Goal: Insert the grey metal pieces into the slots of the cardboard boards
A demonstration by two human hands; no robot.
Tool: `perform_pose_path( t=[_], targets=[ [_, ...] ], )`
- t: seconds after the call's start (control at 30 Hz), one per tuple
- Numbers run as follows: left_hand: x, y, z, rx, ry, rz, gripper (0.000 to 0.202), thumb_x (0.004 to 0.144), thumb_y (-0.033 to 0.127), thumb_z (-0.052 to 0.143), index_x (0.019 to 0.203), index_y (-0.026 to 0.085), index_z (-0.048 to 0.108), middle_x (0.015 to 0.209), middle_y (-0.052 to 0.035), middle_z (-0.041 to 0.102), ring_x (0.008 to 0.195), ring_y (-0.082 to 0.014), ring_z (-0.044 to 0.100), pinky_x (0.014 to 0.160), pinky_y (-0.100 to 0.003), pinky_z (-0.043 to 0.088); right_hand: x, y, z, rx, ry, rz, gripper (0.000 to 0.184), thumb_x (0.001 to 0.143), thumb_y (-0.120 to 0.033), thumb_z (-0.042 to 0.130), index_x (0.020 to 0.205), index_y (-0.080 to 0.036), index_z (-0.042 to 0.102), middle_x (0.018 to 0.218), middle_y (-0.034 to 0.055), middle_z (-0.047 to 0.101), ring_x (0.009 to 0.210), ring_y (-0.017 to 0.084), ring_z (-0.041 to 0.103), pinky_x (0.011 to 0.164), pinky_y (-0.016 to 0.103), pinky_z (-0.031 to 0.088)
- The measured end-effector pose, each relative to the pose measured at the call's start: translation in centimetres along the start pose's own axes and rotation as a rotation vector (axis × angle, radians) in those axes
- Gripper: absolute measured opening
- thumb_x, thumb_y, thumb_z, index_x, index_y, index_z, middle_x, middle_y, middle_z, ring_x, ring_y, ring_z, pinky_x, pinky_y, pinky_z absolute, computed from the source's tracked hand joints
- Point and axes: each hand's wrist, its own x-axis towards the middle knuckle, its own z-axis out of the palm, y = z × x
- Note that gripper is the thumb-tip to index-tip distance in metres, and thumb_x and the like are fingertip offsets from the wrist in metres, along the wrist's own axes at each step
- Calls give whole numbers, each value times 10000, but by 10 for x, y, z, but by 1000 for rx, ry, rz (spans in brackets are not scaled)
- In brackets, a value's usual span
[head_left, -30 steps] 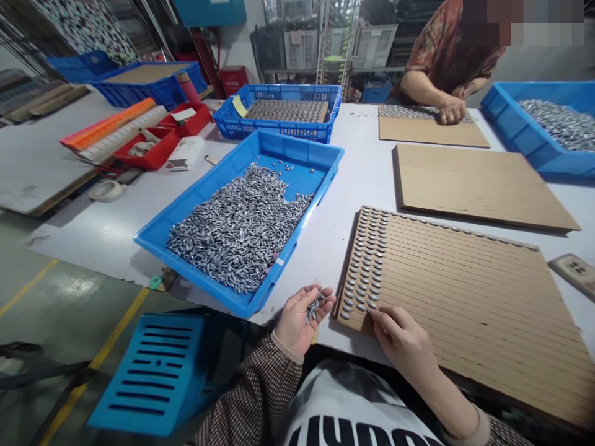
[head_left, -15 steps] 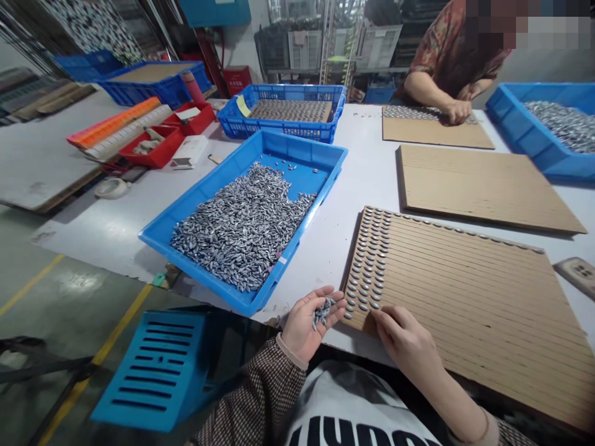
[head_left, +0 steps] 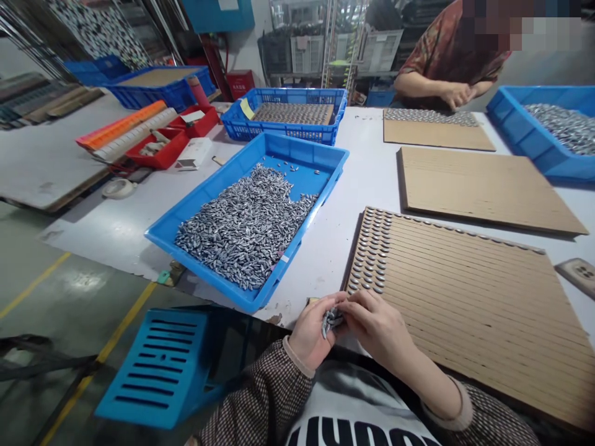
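Observation:
My left hand (head_left: 312, 331) is cupped at the table's near edge around a small heap of silvery metal pieces (head_left: 331, 319). My right hand (head_left: 375, 327) has its fingertips pinched into that heap, beside the near left corner of a slotted cardboard board (head_left: 469, 297). Rows of the same metal pieces (head_left: 369, 257) fill the board's left end. A blue tray (head_left: 325, 176) heaped with loose metal pieces (head_left: 246, 226) stands just left of the board.
A second slotted board (head_left: 483, 189) lies behind the first. Across the table a person's hands (head_left: 458, 94) work over another board (head_left: 434, 127). More blue trays (head_left: 525, 133), a blue basket (head_left: 286, 111), red bins (head_left: 160, 148) and a blue crate (head_left: 158, 368) on the floor surround the area.
My right hand has left the board's slots and moved left to the pieces in my left hand. The view has shifted slightly.

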Motion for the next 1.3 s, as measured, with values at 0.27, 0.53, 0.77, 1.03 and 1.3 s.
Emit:
perform_pose_path(
  t=[0.27, 0.53, 0.77, 1.03, 1.3],
  targets=[
    [1, -5, -9, 99, -71, -7, 212, 707, 207, 749, 879, 115, 667, 830, -73, 666, 778, -153, 629, 723, -276, 517, -11, 6, -6, 383, 15, 157, 163, 941, -195, 470, 934, -216, 632, 840, 41, 635, 740, 138, 599, 640, 243, 491],
    [-3, -8, -8, 286, -40, 8, 294, 647, 271, 798, 817, 123, 610, 588, 0, 589, 520, -84, 543, 507, -188, 431, -21, -2, -14, 506, -28, 255, 134, 932, -236, 507, 924, -212, 639, 845, 44, 665, 707, 140, 610, 596, 235, 494],
    [3, 19, -19, -3, 114, 95, 184, 821, 164, 559, 989, 109, 611, 886, -109, 693, 732, -153, 685, 592, -211, 522, -50, 20, -12, 201, 184, 212, 124, 901, -176, 549, 965, -229, 641, 912, 49, 690, 780, 152, 646, 665, 255, 523],
    [4, 9, -27, 8, 73, 79, 176, 820, 105, 584, 994, 119, 569, 980, -146, 701, 856, -194, 704, 804, -303, 564, -54, 23, 12, -153, 165, 57, 213, 911, -130, 498, 996, -211, 676, 895, 55, 695, 809, 163, 630, 698, 273, 492],
    [-4, 6, -22, 74, 56, 67, 106, 782, 124, 666, 885, 107, 646, 956, -115, 701, 850, -168, 693, 813, -262, 559, -49, 21, 12, -322, 53, 53, 206, 910, -123, 496, 1001, -192, 668, 899, 53, 679, 842, 170, 592, 684, 287, 440]
  ],
)
